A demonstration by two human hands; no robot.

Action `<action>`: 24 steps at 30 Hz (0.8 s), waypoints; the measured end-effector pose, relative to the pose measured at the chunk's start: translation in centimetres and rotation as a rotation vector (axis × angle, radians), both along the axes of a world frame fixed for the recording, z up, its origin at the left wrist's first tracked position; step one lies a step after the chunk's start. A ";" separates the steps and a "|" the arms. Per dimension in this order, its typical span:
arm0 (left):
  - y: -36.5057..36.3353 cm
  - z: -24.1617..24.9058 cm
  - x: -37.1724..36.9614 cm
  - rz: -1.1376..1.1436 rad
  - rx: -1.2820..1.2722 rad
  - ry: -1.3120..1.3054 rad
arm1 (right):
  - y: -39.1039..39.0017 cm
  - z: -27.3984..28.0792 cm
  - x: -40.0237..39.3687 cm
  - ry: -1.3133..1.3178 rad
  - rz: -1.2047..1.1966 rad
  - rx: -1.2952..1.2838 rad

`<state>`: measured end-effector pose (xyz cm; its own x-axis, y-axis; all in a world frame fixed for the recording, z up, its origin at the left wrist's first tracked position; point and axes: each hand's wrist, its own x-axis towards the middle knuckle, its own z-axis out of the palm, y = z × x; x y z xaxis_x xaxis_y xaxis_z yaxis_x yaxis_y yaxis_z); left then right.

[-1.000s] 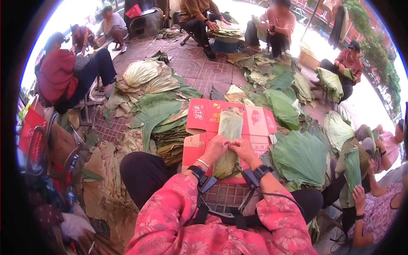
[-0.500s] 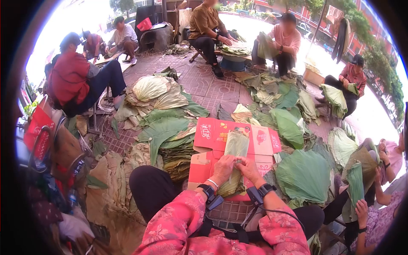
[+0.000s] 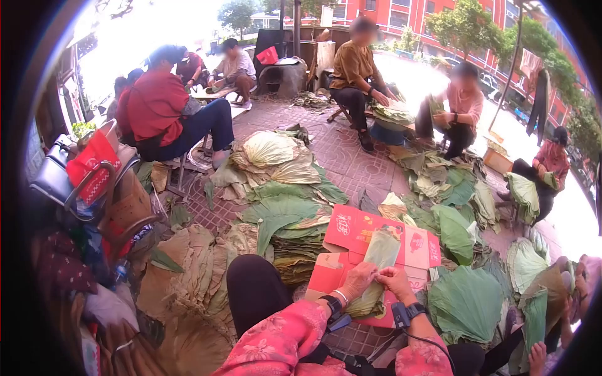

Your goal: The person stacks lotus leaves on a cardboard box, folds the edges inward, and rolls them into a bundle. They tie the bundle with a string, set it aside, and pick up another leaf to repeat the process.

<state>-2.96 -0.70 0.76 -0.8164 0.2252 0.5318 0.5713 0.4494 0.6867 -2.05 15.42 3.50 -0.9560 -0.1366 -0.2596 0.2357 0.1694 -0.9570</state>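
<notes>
A long folded bundle of dried lotus leaf (image 3: pixel 381 249) lies across a flattened red cardboard box (image 3: pixel 347 227) in front of me. Over the bundle's middle, my left hand (image 3: pixel 357 280) and my right hand (image 3: pixel 396 282) come together with fingertips pinched almost tip to tip. Whatever is between the fingertips is too small to make out. The bundle's lower end shows between my wrists, pale green and layered. Both wrists carry dark straps with small devices.
Stacked lotus leaves (image 3: pixel 295 254) lie left of the box, and a broad green leaf (image 3: pixel 465 305) lies to its right. Brown leaves (image 3: pixel 182 276) spread at my left near bags (image 3: pixel 94 166). Several people sit around on stools, some holding leaves.
The view has turned left, so everything appears shifted right. My hands stay pinched together over the bundle. At the right, a neighbour's hands and leaf have moved partly out of view.
</notes>
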 end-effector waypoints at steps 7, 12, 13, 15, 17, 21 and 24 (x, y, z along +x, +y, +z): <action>-0.9 0.5 0.5 0.028 -0.019 0.057 | -0.3 -0.9 0.4 0.312 -0.045 0.279; -1.7 -1.4 0.2 0.085 -0.024 -0.144 | 0.3 -0.8 1.4 0.448 -0.153 0.639; -1.9 -1.3 0.2 0.094 -0.030 -0.194 | -0.1 -0.7 1.7 0.421 -0.184 0.682; -1.7 -1.3 0.0 0.108 -0.033 -0.295 | 0.1 -1.7 1.4 0.420 -0.211 0.650; -2.2 0.3 0.0 0.073 -0.057 -0.429 | 1.0 -1.5 1.2 0.345 -0.207 0.549; -3.4 0.7 -0.4 0.296 0.079 -0.252 | 3.0 0.2 0.6 0.452 -0.366 0.494; -2.7 3.1 1.6 0.185 -0.151 -0.043 | 2.4 1.4 -0.3 0.842 -0.378 0.790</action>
